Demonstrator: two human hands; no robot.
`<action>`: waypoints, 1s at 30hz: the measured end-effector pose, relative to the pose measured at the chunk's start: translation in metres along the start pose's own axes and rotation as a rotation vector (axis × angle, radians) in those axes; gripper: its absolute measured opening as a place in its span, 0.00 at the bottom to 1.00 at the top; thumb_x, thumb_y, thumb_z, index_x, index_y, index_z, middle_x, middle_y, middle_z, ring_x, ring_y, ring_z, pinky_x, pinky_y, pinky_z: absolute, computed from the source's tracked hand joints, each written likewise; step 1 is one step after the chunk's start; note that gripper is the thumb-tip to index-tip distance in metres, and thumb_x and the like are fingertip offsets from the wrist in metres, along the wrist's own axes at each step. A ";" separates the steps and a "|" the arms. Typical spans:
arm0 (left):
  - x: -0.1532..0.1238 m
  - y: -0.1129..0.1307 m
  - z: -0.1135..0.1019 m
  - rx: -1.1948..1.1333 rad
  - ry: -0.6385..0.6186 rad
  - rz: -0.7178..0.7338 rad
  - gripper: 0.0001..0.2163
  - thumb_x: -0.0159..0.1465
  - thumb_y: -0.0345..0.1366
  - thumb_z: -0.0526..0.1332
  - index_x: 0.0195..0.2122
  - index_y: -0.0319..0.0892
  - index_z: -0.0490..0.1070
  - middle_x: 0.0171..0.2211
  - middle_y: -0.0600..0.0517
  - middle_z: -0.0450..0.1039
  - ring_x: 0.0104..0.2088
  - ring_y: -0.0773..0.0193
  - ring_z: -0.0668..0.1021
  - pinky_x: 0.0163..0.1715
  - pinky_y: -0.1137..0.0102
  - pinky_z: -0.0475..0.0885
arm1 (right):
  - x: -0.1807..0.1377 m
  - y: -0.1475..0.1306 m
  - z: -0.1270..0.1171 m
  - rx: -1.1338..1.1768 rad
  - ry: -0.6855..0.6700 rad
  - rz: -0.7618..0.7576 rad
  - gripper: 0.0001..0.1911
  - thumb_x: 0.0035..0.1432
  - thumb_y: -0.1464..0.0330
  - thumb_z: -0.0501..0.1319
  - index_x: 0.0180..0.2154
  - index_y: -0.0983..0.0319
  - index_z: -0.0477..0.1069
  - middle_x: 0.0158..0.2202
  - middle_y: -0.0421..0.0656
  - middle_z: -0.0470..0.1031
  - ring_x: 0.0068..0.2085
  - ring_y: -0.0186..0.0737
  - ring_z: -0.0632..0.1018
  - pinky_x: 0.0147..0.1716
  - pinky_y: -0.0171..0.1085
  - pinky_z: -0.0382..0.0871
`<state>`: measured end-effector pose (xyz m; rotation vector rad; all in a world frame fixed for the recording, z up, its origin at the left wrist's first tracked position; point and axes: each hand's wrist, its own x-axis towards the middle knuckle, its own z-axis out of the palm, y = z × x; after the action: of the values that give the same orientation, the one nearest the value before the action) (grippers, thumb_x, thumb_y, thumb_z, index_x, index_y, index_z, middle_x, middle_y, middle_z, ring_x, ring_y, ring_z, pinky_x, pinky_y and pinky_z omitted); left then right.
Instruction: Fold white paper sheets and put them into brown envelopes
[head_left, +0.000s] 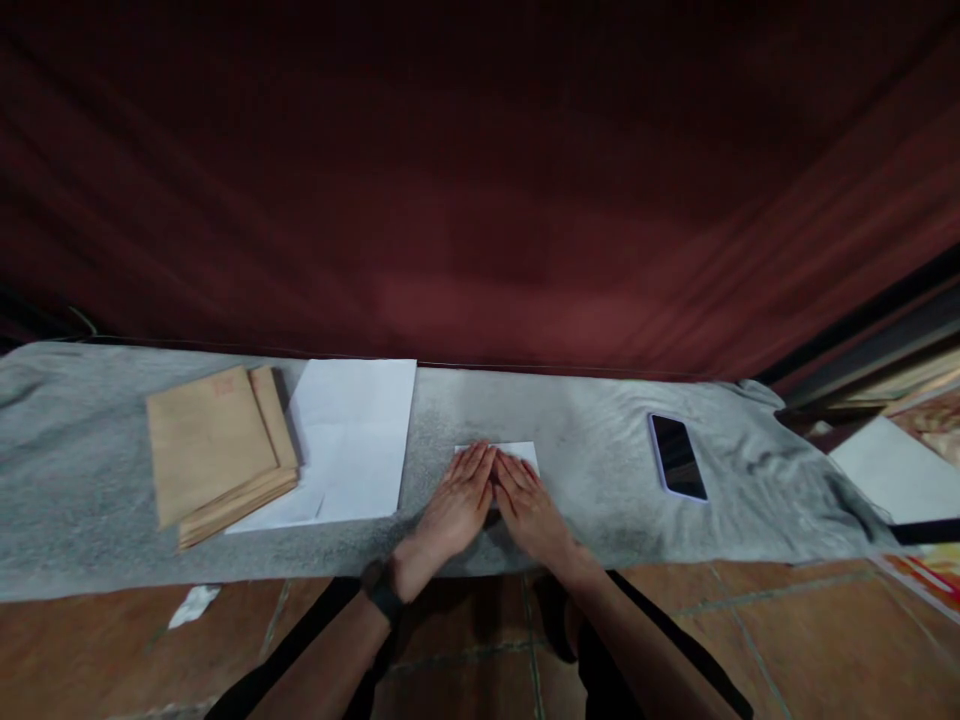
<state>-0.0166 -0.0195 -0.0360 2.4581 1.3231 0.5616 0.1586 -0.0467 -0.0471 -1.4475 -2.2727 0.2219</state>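
A small white folded-looking paper [529, 455] lies on the grey cloth, mostly covered by my two hands. My left hand [461, 497] rests flat on its left part, fingers stretched out and pointing away from me. Beside it, my right hand [527, 508] presses flat on the right part, with the fingertips of both hands meeting near the middle. Only the paper's far edge and its upper right corner show clearly. To the left are large white sheets [360, 440], partly under a stack of brown envelopes [210, 430].
A phone [678, 457] in a pale purple case lies to the right on the grey cloth [585, 420]. Dark red fabric [480, 220] hangs behind the cloth-covered surface. A white scrap [194, 606] is on the tiled floor. White board [900, 465] leans at far right.
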 end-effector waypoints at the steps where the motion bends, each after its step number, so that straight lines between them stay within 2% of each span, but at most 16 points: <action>1: 0.000 0.000 0.008 0.059 0.021 -0.018 0.25 0.70 0.33 0.46 0.68 0.33 0.56 0.68 0.37 0.58 0.70 0.53 0.60 0.67 0.51 0.58 | -0.002 -0.001 0.006 -0.043 0.018 0.010 0.26 0.72 0.69 0.44 0.68 0.67 0.56 0.69 0.51 0.61 0.70 0.45 0.60 0.68 0.51 0.55; 3: -0.001 0.000 0.020 0.158 0.046 -0.036 0.26 0.71 0.34 0.46 0.68 0.31 0.55 0.69 0.36 0.56 0.71 0.51 0.57 0.68 0.51 0.55 | -0.005 0.000 0.014 -0.117 0.043 0.026 0.27 0.72 0.69 0.44 0.69 0.67 0.54 0.69 0.51 0.59 0.70 0.45 0.59 0.69 0.51 0.53; 6: -0.004 -0.002 0.026 0.243 0.062 -0.051 0.26 0.72 0.36 0.46 0.69 0.32 0.56 0.70 0.38 0.54 0.71 0.52 0.55 0.69 0.53 0.53 | -0.008 0.006 0.018 -0.198 0.057 0.048 0.28 0.73 0.67 0.47 0.70 0.67 0.52 0.71 0.52 0.56 0.71 0.47 0.58 0.68 0.52 0.52; 15: -0.013 -0.008 0.015 0.317 0.029 -0.154 0.30 0.73 0.47 0.46 0.70 0.30 0.53 0.70 0.38 0.52 0.71 0.52 0.55 0.69 0.54 0.52 | -0.013 0.021 0.011 -0.325 0.102 0.128 0.33 0.73 0.59 0.49 0.71 0.70 0.48 0.69 0.58 0.57 0.69 0.53 0.61 0.66 0.54 0.54; 20: -0.017 -0.016 0.011 0.344 0.000 -0.183 0.29 0.73 0.44 0.45 0.70 0.32 0.53 0.71 0.39 0.51 0.71 0.53 0.55 0.69 0.54 0.52 | -0.018 0.030 0.008 -0.321 0.087 0.157 0.33 0.74 0.57 0.46 0.71 0.70 0.48 0.69 0.57 0.58 0.68 0.54 0.62 0.66 0.54 0.54; 24: -0.018 -0.021 0.010 0.346 0.009 -0.200 0.28 0.73 0.43 0.46 0.70 0.34 0.54 0.71 0.40 0.53 0.71 0.53 0.56 0.69 0.54 0.52 | -0.022 0.033 0.009 -0.324 0.087 0.171 0.32 0.74 0.58 0.45 0.70 0.71 0.49 0.70 0.57 0.57 0.68 0.54 0.62 0.66 0.55 0.53; 27: -0.019 -0.016 0.009 0.360 0.066 -0.211 0.27 0.73 0.40 0.46 0.70 0.32 0.53 0.70 0.39 0.53 0.71 0.52 0.55 0.69 0.53 0.51 | -0.021 0.033 0.007 -0.313 0.095 0.177 0.32 0.74 0.59 0.45 0.71 0.70 0.49 0.70 0.57 0.57 0.69 0.54 0.60 0.66 0.56 0.53; 30: -0.021 -0.002 0.012 0.344 0.113 -0.139 0.27 0.73 0.38 0.46 0.70 0.32 0.52 0.71 0.39 0.51 0.72 0.53 0.53 0.70 0.53 0.51 | -0.016 0.026 0.001 -0.278 0.104 0.195 0.31 0.74 0.60 0.43 0.71 0.69 0.47 0.71 0.56 0.55 0.70 0.53 0.58 0.67 0.57 0.51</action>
<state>-0.0233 -0.0366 -0.0514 2.6005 1.7493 0.4785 0.1848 -0.0495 -0.0618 -1.7788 -2.1426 -0.1153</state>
